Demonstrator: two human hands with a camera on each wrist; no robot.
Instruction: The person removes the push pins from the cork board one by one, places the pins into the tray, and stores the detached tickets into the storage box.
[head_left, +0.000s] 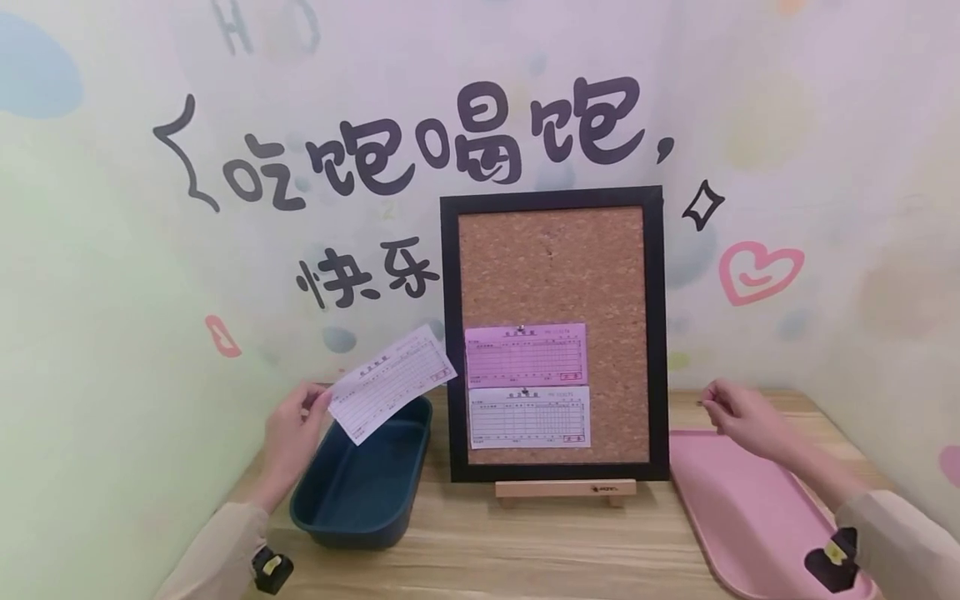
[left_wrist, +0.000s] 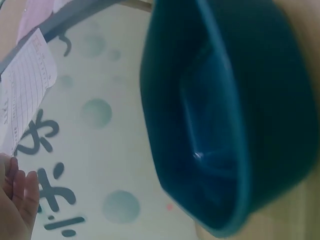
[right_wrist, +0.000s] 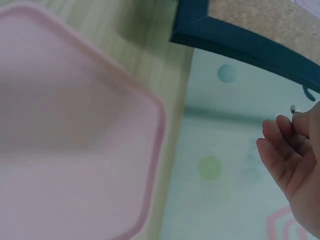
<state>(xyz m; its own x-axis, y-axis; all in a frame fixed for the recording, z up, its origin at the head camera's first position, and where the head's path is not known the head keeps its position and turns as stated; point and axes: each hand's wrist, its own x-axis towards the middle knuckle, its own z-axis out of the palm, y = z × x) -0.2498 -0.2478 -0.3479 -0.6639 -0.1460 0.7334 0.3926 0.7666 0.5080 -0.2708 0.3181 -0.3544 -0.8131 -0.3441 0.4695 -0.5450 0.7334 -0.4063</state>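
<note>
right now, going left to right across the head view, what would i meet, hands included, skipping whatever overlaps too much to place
left hand → white receipt slip → black-framed corkboard → right hand

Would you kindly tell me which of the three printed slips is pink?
It is the upper slip on the corkboard; the lower slip there and the tilted slip in the left hand look white.

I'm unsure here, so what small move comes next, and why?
Probably bring the loose slip in your left hand to the bare cork above the pink slip: there's room, and your right hand pinches a small shiny piece, perhaps a pin.
</note>
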